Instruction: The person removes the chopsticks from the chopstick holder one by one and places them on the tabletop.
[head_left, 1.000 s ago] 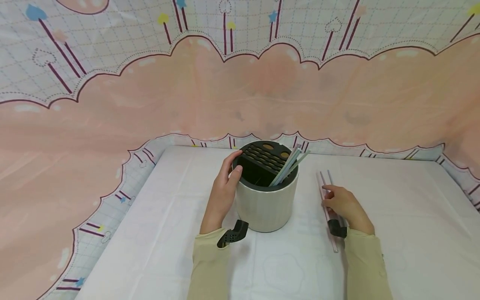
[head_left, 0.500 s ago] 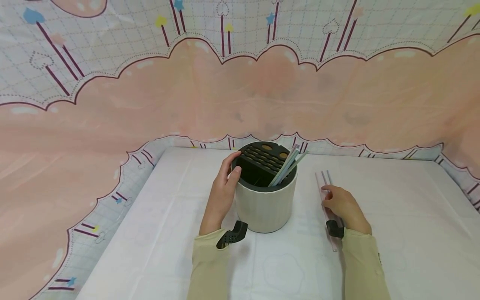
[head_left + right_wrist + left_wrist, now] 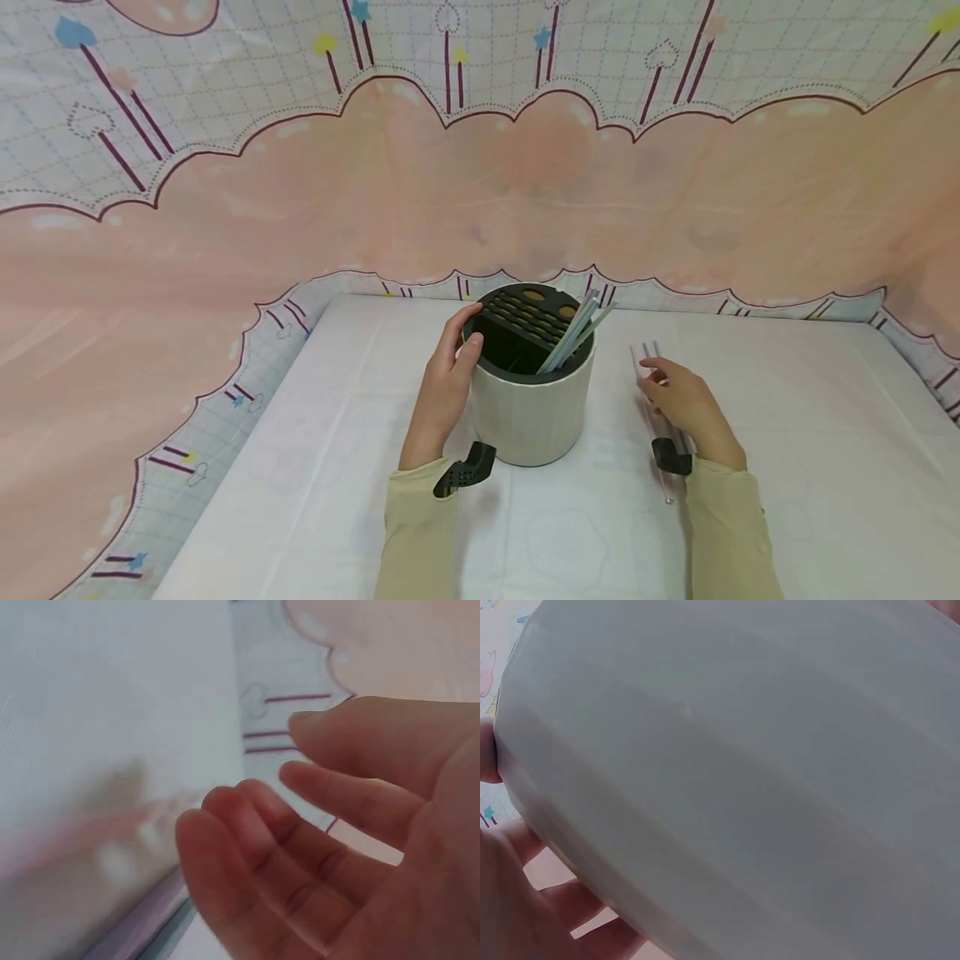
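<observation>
My left hand (image 3: 442, 387) grips the near-left rim of a round white holder (image 3: 528, 421) with a dark, slotted and holed top insert (image 3: 525, 321). In the left wrist view the pale wall of the holder (image 3: 727, 765) fills most of the frame, with fingers (image 3: 577, 900) curved around its edge. Several pale thin sticks (image 3: 573, 333) lean in the holder's open compartment. To its right, my right hand (image 3: 686, 404) hovers over a few thin sticks, one pinkish (image 3: 660, 467). Its fingers are loosely bent and the thumb stands apart, with nothing between them in the right wrist view.
A white cloth (image 3: 562, 533) covers the table. Behind it hangs a peach and white patterned backdrop (image 3: 480, 192), which meets the table's far edge close behind the holder. Purple and grey-green sticks (image 3: 142, 915) lie below the right fingertips in the right wrist view.
My right hand's fingers have lifted and spread slightly from the sticks, and the pinkish stick has shifted a little. The left hand and the holder stay in place.
</observation>
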`<state>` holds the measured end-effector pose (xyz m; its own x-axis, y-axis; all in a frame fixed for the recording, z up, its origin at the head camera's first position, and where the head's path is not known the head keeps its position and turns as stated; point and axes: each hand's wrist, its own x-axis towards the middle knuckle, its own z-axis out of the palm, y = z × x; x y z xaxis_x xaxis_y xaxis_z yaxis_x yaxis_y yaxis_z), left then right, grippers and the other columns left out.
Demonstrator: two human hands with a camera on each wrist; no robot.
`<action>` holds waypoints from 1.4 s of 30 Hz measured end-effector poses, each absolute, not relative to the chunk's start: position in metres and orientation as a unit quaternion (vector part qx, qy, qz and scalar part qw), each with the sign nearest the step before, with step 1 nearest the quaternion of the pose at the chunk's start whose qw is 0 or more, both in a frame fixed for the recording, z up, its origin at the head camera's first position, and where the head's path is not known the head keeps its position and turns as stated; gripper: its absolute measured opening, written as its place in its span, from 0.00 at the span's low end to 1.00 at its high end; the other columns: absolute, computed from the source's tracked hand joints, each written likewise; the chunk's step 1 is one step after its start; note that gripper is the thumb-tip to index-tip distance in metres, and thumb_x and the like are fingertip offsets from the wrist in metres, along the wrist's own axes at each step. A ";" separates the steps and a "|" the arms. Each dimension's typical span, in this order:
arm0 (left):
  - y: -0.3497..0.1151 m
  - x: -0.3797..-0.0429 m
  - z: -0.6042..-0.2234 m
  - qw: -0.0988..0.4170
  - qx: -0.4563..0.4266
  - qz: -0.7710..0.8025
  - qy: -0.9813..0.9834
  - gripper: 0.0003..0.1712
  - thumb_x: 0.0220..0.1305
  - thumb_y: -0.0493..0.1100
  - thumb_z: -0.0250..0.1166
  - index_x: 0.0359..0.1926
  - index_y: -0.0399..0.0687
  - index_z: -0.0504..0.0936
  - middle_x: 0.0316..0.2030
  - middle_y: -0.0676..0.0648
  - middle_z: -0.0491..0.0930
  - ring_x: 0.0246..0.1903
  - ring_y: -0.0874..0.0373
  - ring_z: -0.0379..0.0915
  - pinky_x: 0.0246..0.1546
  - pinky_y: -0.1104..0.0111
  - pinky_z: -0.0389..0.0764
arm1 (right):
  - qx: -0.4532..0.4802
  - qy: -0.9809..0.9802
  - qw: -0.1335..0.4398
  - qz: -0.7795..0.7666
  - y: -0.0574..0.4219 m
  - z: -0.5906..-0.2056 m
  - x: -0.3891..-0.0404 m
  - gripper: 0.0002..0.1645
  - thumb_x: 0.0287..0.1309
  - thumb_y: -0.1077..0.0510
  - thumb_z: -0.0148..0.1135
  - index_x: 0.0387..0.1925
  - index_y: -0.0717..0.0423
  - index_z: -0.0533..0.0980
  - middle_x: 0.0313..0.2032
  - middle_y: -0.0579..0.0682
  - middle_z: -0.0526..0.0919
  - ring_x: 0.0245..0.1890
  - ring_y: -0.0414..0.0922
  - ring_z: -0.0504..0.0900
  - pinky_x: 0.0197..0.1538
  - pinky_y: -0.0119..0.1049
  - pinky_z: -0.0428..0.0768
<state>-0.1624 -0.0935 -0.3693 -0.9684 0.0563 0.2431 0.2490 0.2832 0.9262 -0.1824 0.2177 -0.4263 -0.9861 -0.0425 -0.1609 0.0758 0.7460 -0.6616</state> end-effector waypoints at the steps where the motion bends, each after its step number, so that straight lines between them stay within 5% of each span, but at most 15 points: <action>1: -0.093 -0.162 -0.369 0.082 -0.097 -0.590 -0.797 0.23 0.63 0.62 0.44 0.60 0.78 0.59 0.62 0.65 0.55 0.63 0.56 0.48 0.58 0.50 0.55 | 0.008 0.927 0.079 -0.367 0.216 -0.424 -0.182 0.27 0.62 0.53 0.48 0.60 0.57 0.61 0.44 0.58 0.71 0.32 0.46 0.77 0.34 0.39 0.75; 18: -0.094 -0.157 -0.364 0.077 -0.095 -0.597 -0.793 0.23 0.65 0.59 0.44 0.61 0.74 0.59 0.62 0.64 0.55 0.63 0.57 0.49 0.59 0.52 0.55 | -0.073 0.840 -0.070 -0.533 0.157 -0.395 -0.174 0.27 0.59 0.41 0.49 0.57 0.48 0.67 0.49 0.48 0.74 0.44 0.47 0.76 0.49 0.43 0.74; 26: -0.095 -0.162 -0.371 0.083 -0.103 -0.598 -0.791 0.23 0.64 0.60 0.46 0.60 0.77 0.59 0.62 0.64 0.55 0.62 0.56 0.50 0.58 0.52 0.57 | -0.130 0.806 -0.110 -0.567 0.152 -0.394 -0.172 0.21 0.64 0.52 0.45 0.56 0.54 0.68 0.51 0.49 0.73 0.44 0.44 0.73 0.42 0.38 0.77; 34: -0.094 -0.162 -0.371 0.089 -0.105 -0.594 -0.793 0.23 0.63 0.62 0.46 0.60 0.77 0.59 0.62 0.64 0.56 0.62 0.56 0.51 0.57 0.51 0.58 | -0.179 0.767 -0.188 -0.587 0.144 -0.376 -0.159 0.18 0.63 0.62 0.46 0.54 0.57 0.68 0.49 0.50 0.71 0.49 0.41 0.69 0.49 0.32 0.72; 42: -0.095 -0.163 -0.371 0.090 -0.106 -0.596 -0.791 0.23 0.63 0.61 0.45 0.60 0.77 0.60 0.62 0.64 0.56 0.62 0.55 0.51 0.57 0.51 0.58 | -0.240 0.725 -0.246 -0.596 0.124 -0.353 -0.139 0.23 0.56 0.70 0.52 0.55 0.69 0.64 0.52 0.55 0.69 0.57 0.46 0.63 0.60 0.46 0.60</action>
<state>-0.1630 -0.0945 -0.3713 -0.9612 0.0603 0.2693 0.2755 0.2665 0.9236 -0.1387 0.1238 -0.3529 -0.7631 -0.0543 0.6440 -0.6423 0.1730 -0.7466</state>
